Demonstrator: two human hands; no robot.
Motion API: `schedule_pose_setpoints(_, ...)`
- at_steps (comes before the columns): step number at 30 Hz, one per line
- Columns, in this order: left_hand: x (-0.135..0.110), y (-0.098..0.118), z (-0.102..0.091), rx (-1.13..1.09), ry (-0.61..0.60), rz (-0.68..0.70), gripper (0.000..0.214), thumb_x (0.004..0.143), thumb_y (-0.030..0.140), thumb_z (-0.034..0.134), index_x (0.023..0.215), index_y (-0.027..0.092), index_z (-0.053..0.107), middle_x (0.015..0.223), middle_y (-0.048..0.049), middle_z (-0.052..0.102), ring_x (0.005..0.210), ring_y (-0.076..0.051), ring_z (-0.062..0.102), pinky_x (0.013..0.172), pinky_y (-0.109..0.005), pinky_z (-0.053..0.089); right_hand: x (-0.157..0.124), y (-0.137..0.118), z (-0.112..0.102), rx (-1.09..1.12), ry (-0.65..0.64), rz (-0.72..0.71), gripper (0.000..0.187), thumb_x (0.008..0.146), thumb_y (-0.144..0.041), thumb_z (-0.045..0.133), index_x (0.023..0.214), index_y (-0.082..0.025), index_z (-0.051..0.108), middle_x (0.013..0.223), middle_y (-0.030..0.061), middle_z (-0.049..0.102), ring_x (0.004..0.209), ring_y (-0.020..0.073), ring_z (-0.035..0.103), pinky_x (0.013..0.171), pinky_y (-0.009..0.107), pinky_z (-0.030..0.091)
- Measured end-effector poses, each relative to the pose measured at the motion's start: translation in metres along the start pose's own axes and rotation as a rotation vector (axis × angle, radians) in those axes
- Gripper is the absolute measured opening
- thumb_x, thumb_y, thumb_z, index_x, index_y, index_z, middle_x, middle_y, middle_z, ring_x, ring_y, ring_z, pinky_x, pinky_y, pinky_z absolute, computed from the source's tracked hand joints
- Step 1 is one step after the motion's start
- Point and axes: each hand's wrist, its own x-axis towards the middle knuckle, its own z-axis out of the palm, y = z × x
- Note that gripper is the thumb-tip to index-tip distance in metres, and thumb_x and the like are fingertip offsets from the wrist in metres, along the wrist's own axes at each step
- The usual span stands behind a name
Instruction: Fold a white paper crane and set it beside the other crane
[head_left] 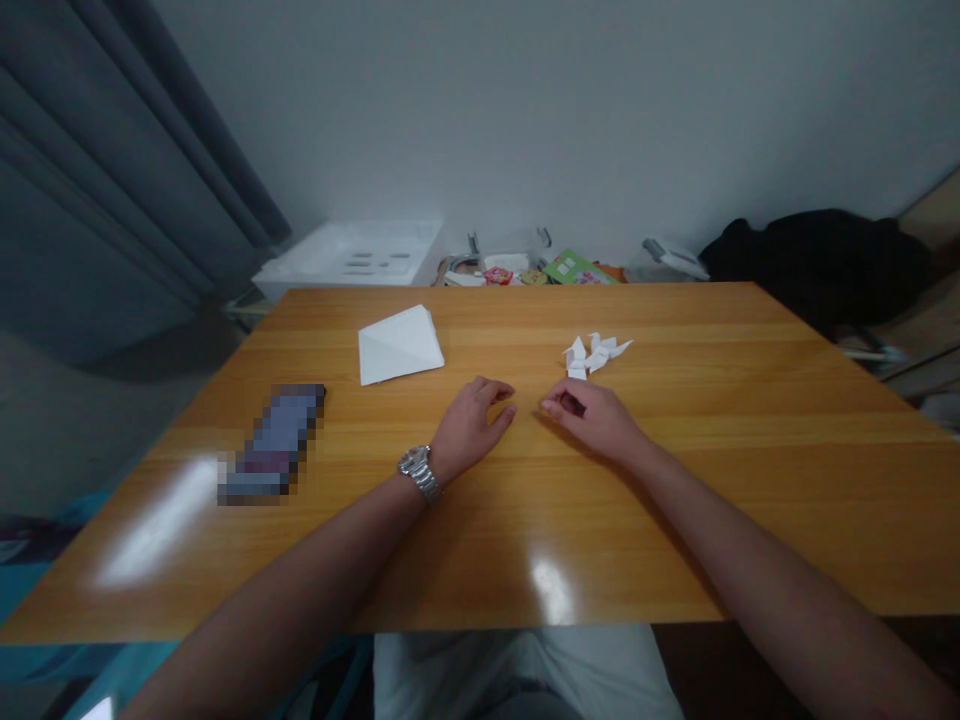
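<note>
Both of my hands rest on the wooden table [675, 500] near its middle. My left hand [471, 425], with a metal watch [418, 472] on the wrist, lies palm down with the fingers loosely curled and holds nothing. My right hand [589, 415] lies beside it, fingers curled under, and nothing shows in it. A small folded white paper figure [594, 355] sits just beyond my right hand, apart from it. A larger folded white paper sheet [397, 345] lies further back on the left.
A blurred dark flat object [274, 443] lies on the table's left side. Behind the far edge stand a white box [352, 255], small colourful items [540, 270] and a dark heap of cloth [817, 255]. A grey curtain [112, 170] hangs at the left.
</note>
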Motion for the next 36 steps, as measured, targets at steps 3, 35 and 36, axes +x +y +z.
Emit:
schedule_pose_setpoints(3, 0.001, -0.002, -0.001, -0.022, -0.011, -0.002, 0.020, 0.095, 0.028, 0.057, 0.111, 0.018, 0.063, 0.106, -0.0090, 0.065, 0.100, -0.022, 0.062, 0.093, -0.038, 0.052, -0.001, -0.003, 0.009, 0.057, -0.066, -0.024, 0.024, 0.094, -0.041, 0.058, 0.083, -0.020, 0.065, 0.070, -0.0001, 0.059, 0.063, 0.0154, 0.051, 0.059, 0.028, 0.037)
schedule_pose_setpoints(35, 0.010, -0.101, -0.106, 0.428, -0.071, -0.124, 0.027, 0.091, 0.031, 0.055, 0.115, 0.019, 0.058, 0.116, -0.0117, 0.061, 0.108, -0.027, 0.059, 0.099, -0.042, 0.046, -0.002, 0.005, 0.009, 0.090, -0.176, -0.073, 0.030, 0.097, -0.043, 0.054, 0.087, -0.021, 0.070, 0.085, 0.0066, 0.071, 0.079, 0.0210, 0.064, 0.073, 0.035, 0.048)
schedule_pose_setpoints(36, 0.010, -0.101, -0.106, 0.427, -0.070, -0.129, 0.025, 0.092, 0.030, 0.054, 0.114, 0.019, 0.059, 0.115, -0.0112, 0.062, 0.107, -0.026, 0.059, 0.100, -0.041, 0.046, -0.002, 0.005, 0.009, 0.090, -0.177, -0.074, 0.030, 0.097, -0.043, 0.054, 0.087, -0.021, 0.070, 0.085, 0.0068, 0.071, 0.079, 0.0211, 0.064, 0.073, 0.035, 0.049)
